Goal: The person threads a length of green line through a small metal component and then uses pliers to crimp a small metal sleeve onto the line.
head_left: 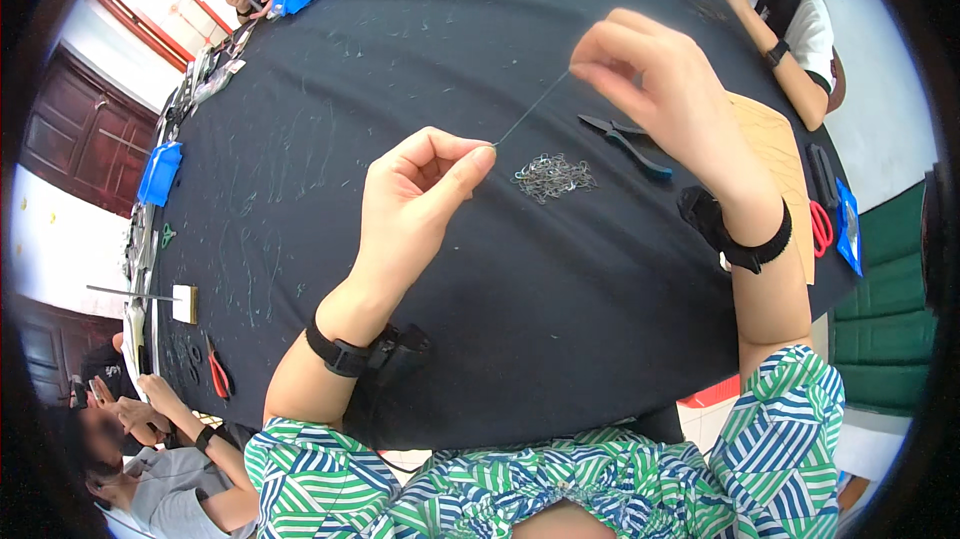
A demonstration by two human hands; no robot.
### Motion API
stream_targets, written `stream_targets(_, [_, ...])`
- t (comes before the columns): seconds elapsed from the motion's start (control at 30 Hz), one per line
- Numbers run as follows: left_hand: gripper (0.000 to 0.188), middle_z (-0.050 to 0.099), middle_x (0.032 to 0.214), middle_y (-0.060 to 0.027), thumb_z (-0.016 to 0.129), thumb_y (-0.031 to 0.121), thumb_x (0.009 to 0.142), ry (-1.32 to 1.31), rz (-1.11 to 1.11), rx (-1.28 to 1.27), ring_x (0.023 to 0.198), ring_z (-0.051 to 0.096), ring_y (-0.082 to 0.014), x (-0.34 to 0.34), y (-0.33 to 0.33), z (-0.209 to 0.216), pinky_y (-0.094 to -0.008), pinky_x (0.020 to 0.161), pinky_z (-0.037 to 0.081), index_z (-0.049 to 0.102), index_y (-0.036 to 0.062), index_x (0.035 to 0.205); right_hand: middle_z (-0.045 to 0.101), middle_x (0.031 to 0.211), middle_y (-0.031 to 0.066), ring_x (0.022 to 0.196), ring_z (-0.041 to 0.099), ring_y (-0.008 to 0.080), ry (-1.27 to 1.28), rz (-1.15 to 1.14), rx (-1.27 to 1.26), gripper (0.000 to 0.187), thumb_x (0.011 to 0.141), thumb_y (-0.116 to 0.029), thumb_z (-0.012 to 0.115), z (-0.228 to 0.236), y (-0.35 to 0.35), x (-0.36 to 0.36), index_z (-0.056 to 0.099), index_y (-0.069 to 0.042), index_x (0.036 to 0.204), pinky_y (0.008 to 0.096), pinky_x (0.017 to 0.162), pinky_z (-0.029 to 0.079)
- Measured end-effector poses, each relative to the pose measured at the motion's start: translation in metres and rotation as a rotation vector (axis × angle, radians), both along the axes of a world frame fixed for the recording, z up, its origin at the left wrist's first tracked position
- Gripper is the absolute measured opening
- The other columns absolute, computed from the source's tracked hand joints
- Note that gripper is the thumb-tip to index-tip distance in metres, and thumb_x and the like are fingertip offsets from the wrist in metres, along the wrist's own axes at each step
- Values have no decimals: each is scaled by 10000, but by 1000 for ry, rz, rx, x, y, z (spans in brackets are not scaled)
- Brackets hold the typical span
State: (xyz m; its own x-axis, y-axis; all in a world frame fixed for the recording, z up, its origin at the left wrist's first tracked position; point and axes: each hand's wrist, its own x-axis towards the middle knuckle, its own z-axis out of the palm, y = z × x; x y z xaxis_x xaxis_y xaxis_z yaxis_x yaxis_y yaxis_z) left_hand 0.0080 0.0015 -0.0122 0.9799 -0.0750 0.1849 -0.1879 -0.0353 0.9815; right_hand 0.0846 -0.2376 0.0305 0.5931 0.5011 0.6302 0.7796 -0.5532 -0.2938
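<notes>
Dark green thread spans upper centre, drawn straight between the hands above the counter. Left hand, centre: thumb and forefinger pinched together on the lower end. Right hand, upper right: fingertips closed on the upper end. Such thread is probably light, limp and somewhat slippery, best gripped near its ends with the fingertip pads. A pile of metal hooks and pliers lie below, likely snags; cloth at lower centre offers room, bounded by the near edge.
</notes>
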Motion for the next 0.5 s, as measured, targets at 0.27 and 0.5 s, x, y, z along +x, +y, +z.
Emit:
stream_targets(0.27, [91,607,775,47,673,152,926,82,-58,-106,670,503,-10,2,-2,-5,-167,572,362,650,66,940,655,877,44,748,634,118,-464,-45,-73,170,859,-2,636,35,-10,-13,647,-9,1028,229,632,484])
stream_targets(0.5, [5,559,909,-8,581,46,954,61,-169,-54,627,431,-30,-10,-9,-1,-183,532,320,586,47,952,648,734,74,620,607,126,-105,36,102,62,804,-27,698,70,-11,-56,670,0,851,230,537,476])
